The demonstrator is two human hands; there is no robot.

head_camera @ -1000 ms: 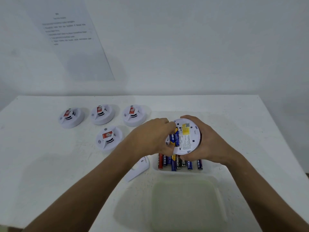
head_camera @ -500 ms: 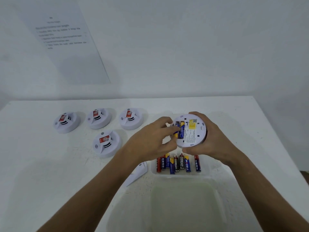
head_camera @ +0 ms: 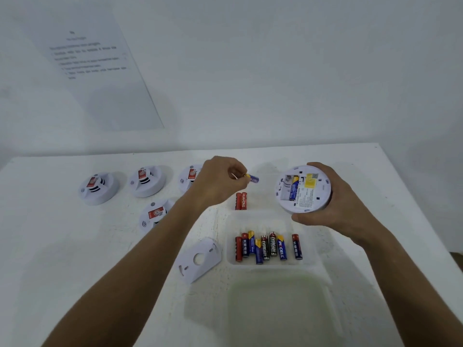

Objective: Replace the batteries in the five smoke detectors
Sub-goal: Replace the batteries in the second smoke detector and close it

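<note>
Blue and yellow, a battery now sits pinched in the fingertips of the left hand, lifted clear of the smoke detector and carried out over the tabletop. Half a second ago those fingers were working inside the detector's open battery bay; they have since drawn away to the left, well apart from it. The right hand still grips the detector, fingers curled round its rim, back side turned up, and one blue battery remains seated in the bay beside an empty slot.

Just below the left hand two red batteries lie side by side on the tabletop, which looks like the discard spot, so the pulled cell probably joins them. Fresh-looking cells lie in a clear tray nearer the person, and the detached cover plate rests to the tray's left.

Four more detectors wait face up at the back left. Judging from this, the first unit is half emptied: one cell still to remove, then new ones to fit and the cover to close.
</note>
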